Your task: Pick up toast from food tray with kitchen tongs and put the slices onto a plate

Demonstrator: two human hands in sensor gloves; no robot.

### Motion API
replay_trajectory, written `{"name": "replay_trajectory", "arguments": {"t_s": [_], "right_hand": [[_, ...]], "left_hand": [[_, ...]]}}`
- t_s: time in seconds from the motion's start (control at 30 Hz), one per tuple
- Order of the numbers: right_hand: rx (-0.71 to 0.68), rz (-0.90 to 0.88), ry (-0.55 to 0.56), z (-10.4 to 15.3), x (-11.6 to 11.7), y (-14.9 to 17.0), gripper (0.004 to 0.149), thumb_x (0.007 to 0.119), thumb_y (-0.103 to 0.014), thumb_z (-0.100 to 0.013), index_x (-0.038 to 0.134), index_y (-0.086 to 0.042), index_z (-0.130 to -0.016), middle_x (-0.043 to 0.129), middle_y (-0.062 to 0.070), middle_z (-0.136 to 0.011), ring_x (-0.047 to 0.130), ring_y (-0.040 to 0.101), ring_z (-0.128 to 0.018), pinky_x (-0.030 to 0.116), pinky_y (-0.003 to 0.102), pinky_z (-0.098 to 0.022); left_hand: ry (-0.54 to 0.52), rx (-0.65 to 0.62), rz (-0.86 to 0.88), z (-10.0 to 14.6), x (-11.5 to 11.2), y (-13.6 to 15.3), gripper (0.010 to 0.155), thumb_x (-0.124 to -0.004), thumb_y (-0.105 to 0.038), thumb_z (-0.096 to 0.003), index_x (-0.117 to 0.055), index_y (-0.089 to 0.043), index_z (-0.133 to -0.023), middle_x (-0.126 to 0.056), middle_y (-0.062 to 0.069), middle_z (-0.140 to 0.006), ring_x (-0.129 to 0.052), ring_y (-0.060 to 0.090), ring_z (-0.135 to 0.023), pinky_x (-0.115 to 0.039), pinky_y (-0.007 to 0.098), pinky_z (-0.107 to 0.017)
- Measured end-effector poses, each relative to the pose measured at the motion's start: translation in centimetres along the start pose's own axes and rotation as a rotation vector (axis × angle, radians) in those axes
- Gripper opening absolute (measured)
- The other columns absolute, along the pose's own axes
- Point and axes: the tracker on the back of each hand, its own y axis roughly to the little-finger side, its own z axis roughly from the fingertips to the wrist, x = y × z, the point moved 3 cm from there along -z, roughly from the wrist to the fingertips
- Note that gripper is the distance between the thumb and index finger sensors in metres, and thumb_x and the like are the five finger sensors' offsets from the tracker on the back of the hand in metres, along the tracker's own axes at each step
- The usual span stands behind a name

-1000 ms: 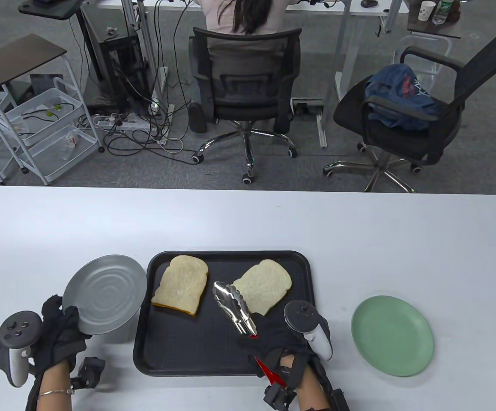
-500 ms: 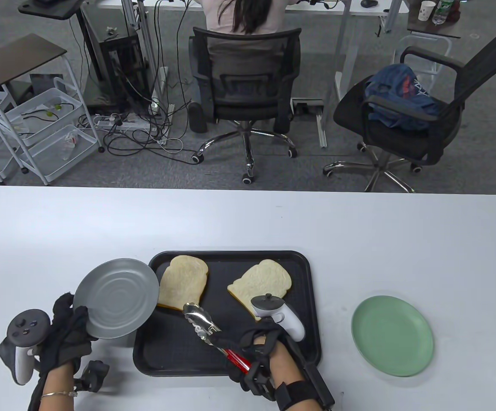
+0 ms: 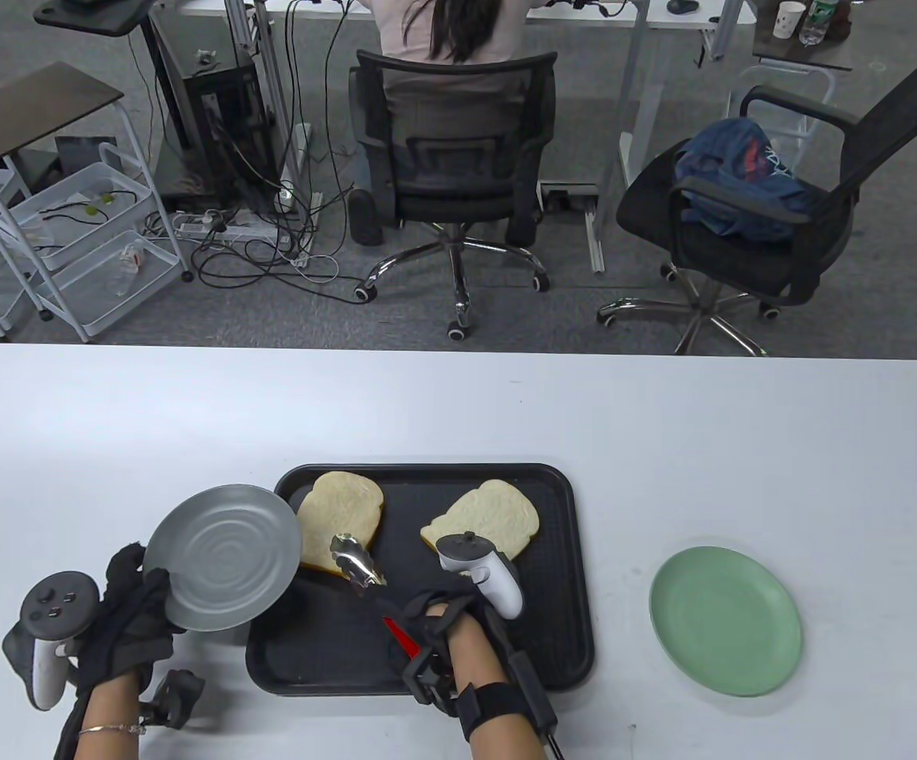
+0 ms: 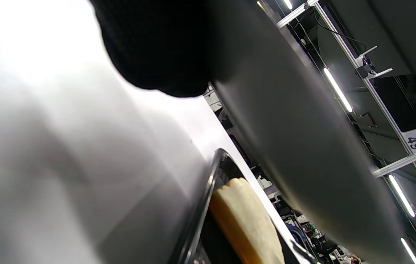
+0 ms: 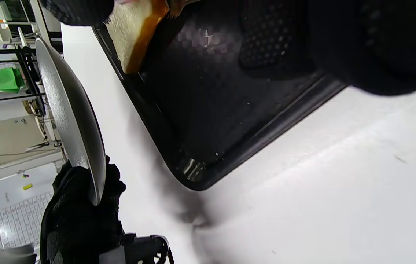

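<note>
Two toast slices lie in the black food tray [image 3: 427, 633]: the left slice [image 3: 344, 511] and the right slice [image 3: 484, 518]. My right hand [image 3: 427, 621] grips the red-handled kitchen tongs [image 3: 359, 564], whose metal tips sit at the left slice's near edge. Whether the tips pinch the bread is unclear. My left hand [image 3: 138, 590] holds a grey plate [image 3: 221, 558] by its rim, tilted above the tray's left edge. In the right wrist view the grey plate [image 5: 72, 113] stands edge-on beside the tray [image 5: 229, 121] and the left slice [image 5: 134, 33].
A green plate [image 3: 724, 621] rests on the white table to the right of the tray. Beyond the table's far edge stand two office chairs, one with a seated person, and a white wire cart at the left.
My right hand has swung the tongs leftward, from the right slice to the near edge of the left slice. My left hand has carried the grey plate rightward over the tray's left rim.
</note>
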Motion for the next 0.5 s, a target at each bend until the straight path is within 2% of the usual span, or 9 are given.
{"name": "replay_trajectory", "arguments": {"t_s": [0.33,0.5], "right_hand": [[0.012,0.043,0.115,-0.8,-0.5,-0.4,0.076,0.069,-0.049,-0.049,0.043,0.007,-0.093,0.081,0.034,-0.066,0.094,0.041,-0.03,0.088,0.05,-0.016],[-0.043,0.039,0.114,0.8,-0.9,-0.9,0.075,0.071,-0.046,-0.049,0.045,0.007,-0.094,0.084,0.035,-0.062,0.096,0.042,-0.029,0.089,0.051,-0.015]], "left_hand": [[0.01,-0.007,0.014,0.0,-0.1,0.0,0.062,-0.057,-0.02,-0.0715,-0.027,0.007,-0.119,-0.077,0.018,-0.097,-0.105,0.016,-0.055,-0.097,0.018,-0.041],[0.027,-0.003,0.033,0.0,-0.4,0.3,0.062,-0.057,-0.02,-0.0715,-0.027,0.007,-0.119,-0.077,0.018,-0.097,-0.105,0.016,-0.055,-0.097,0.018,-0.041]]}}
